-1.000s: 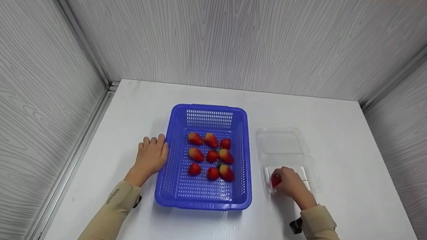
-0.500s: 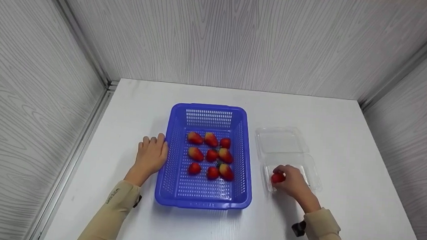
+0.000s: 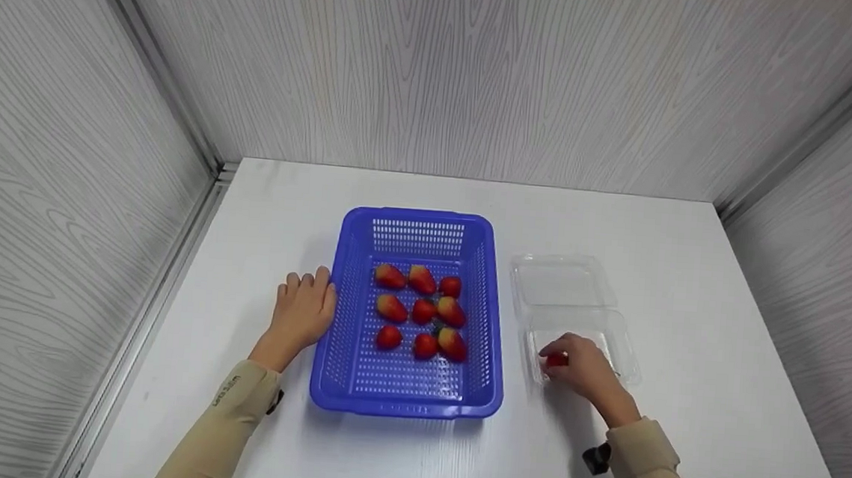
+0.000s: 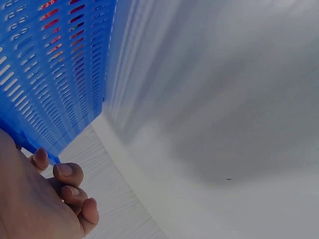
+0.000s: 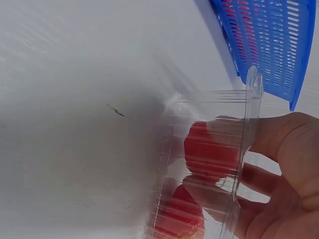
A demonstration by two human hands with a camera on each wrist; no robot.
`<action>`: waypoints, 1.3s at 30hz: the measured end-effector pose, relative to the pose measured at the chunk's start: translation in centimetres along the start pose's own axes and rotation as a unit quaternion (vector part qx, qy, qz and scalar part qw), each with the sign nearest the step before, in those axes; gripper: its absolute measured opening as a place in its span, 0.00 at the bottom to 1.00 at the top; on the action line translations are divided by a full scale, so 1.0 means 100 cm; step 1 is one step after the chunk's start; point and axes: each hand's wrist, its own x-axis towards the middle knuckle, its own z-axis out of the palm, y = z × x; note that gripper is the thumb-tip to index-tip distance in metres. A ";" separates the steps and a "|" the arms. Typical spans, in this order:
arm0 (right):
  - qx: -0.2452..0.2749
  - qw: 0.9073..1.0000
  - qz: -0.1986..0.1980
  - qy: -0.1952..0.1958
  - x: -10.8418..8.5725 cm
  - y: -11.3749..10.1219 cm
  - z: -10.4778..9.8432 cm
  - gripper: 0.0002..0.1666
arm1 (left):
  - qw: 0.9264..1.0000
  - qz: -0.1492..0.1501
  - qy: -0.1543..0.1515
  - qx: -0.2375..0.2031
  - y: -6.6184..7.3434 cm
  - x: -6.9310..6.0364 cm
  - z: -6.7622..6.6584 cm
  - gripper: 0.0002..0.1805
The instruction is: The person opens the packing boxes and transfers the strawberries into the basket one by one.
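At the left rim of a blue plastic basket [image 3: 405, 406], my left hand [image 3: 302, 310] holds the edge. Its fingers [image 4: 70, 174] curl below that rim in the left wrist view, and the thumb is hidden there. Several red strawberries [image 3: 391, 308], some with pale yellow ends, lie in rows on the basket floor. My right hand [image 3: 582, 366] reaches into a clear plastic clamshell box [image 3: 618, 331] and pinches a strawberry [image 5: 212, 152] between its fingers. A second strawberry [image 5: 179, 214] shows beside it through the box wall in the right wrist view.
The clamshell's lid [image 3: 565, 282] lies folded back, away from me. Everything stands on a white table [image 3: 410, 463]. Pale wood-grain panels [image 3: 445, 75] enclose its back and sides.
My right hand has shifted slightly right within the clamshell. Its strawberry showed more half a second ago and is now more covered by the fingers. The left hand and basket stay put.
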 end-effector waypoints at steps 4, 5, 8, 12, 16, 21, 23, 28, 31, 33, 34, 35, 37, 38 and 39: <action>-0.011 1.000 0.007 0.014 0.000 0.000 -0.001 0.15 | 1.000 -0.004 -0.004 0.000 0.000 0.000 0.001 0.15; -0.013 1.000 0.009 0.018 0.001 -0.001 -0.001 0.16 | 1.000 -0.004 -0.003 0.001 0.000 0.001 0.001 0.15; -0.018 0.999 0.010 0.030 0.001 -0.001 -0.001 0.17 | 1.000 -0.002 0.001 0.001 -0.001 0.001 0.000 0.14; -0.018 0.999 0.016 0.037 0.000 -0.002 0.000 0.19 | 1.000 0.003 0.004 0.003 -0.001 0.001 0.001 0.14; -0.005 0.999 0.019 0.036 -0.001 -0.002 0.000 0.23 | 1.000 0.003 0.004 0.004 -0.002 0.000 0.003 0.14; 0.030 0.998 0.015 0.046 0.001 0.000 0.001 0.31 | 1.000 0.009 0.012 0.004 -0.002 0.001 0.003 0.14; 0.038 0.998 0.017 0.049 0.001 0.001 0.001 0.34 | 1.000 0.013 0.017 0.003 -0.002 0.001 0.003 0.13; 0.051 0.997 0.024 0.047 0.001 0.002 0.000 0.38 | 1.000 0.014 0.021 -0.004 -0.001 0.000 0.003 0.12; 0.060 0.997 0.033 0.044 0.001 0.002 0.000 0.38 | 1.000 0.013 0.021 -0.005 -0.001 0.000 0.003 0.12; 0.069 0.996 0.038 0.043 0.001 0.002 0.000 0.37 | 1.000 0.011 0.019 -0.004 -0.001 0.000 0.003 0.13; 0.073 0.996 0.042 0.043 0.001 0.002 -0.001 0.37 | 1.000 0.010 0.018 -0.005 -0.001 0.000 0.003 0.13; 0.075 0.995 0.043 0.042 0.001 0.002 -0.001 0.36 | 1.000 0.009 0.016 -0.005 -0.001 0.000 0.002 0.13; 0.078 0.995 0.046 0.040 0.001 0.001 -0.004 0.35 | 1.000 0.006 0.012 -0.005 -0.001 0.000 0.002 0.13; 0.075 0.995 0.044 0.040 0.001 0.000 -0.005 0.33 | 1.000 0.004 0.010 -0.005 -0.001 0.000 0.002 0.13; 0.070 0.996 0.042 0.041 0.001 -0.001 -0.007 0.32 | 1.000 0.003 0.007 -0.004 -0.001 0.000 0.002 0.13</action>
